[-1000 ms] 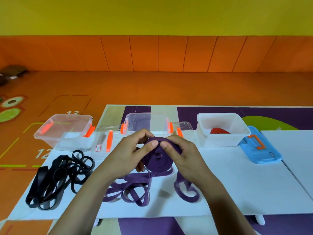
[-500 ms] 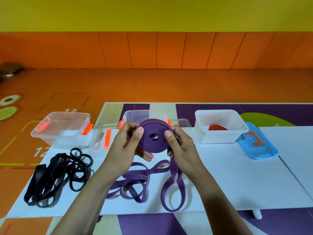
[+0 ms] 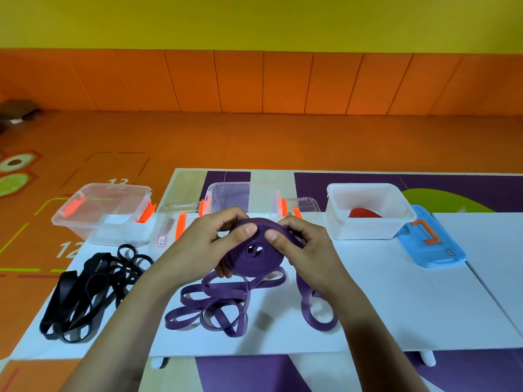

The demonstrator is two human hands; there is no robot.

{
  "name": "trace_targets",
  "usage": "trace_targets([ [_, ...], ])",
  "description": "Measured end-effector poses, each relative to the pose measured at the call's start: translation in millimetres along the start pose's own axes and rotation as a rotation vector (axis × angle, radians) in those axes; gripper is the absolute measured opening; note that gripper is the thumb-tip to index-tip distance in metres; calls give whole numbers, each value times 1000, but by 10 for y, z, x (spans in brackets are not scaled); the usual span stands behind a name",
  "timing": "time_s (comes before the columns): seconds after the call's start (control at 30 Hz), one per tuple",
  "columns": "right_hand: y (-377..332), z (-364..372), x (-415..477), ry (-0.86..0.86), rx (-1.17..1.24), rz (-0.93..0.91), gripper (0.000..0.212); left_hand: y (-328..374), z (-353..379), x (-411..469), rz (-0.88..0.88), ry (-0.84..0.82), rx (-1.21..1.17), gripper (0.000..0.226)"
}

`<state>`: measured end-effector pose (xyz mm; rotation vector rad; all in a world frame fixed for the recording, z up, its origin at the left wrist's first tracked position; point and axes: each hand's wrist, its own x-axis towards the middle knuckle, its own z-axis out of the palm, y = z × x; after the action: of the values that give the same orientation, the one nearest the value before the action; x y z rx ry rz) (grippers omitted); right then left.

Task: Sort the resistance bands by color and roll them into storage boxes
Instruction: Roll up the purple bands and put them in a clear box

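Over the white desk (image 3: 396, 292), my left hand (image 3: 203, 244) and right hand (image 3: 305, 247) both pinch the purple band roll (image 3: 254, 258), now tipped flatter and lower than a moment ago, its loose tail (image 3: 317, 312) short, so boxing it seems near.

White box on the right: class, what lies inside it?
Inside the white box lies a red item. The box's front wall covers its lower part, so its shape cannot be seen.

Over the table (image 3: 396, 295), left grip (image 3: 203, 246) and right grip (image 3: 307, 248) pinch a coiled purple band (image 3: 256, 257), tail seemingly trailing down
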<state>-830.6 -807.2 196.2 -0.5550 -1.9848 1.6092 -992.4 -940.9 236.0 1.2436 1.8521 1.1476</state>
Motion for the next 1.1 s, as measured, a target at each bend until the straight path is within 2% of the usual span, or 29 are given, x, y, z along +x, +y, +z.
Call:
trace_targets([
  [0.13,67,-87,24,-43,16,49,11,-49,80,11,38,143,-69,27],
  [0.27,244,-140,-7,-121,106,190,16,-109,55,75,51,265,-60,30],
  [0.43,720,-144,-45,-186,6,344,13,-207,-30,108,32,405,-22,26],
  [0.53,1026,-102,-46,-88,-87,373,4,-274,-27,123,-19,456,-33,26],
  [0.7,1411,-79,-39,54,-403,463,26,-338,-23,129,-68,542,-101,30],
  [0.83,1544,-92,-132,286,-517,529,22,-368,-54,146,-46,562,-81,25],
  [0.9,1640,-145,-187,364,-530,568,19,-373,-75,156,-47,610,-127,22],
  [1.0,1845,-249,-246,279,-528,703,11,-398,-155,164,-52,639,-102,24],
  [1.1,1912,-245,-267,263,-295,748,8,-439,-185,174,-64,635,-101,28],
])
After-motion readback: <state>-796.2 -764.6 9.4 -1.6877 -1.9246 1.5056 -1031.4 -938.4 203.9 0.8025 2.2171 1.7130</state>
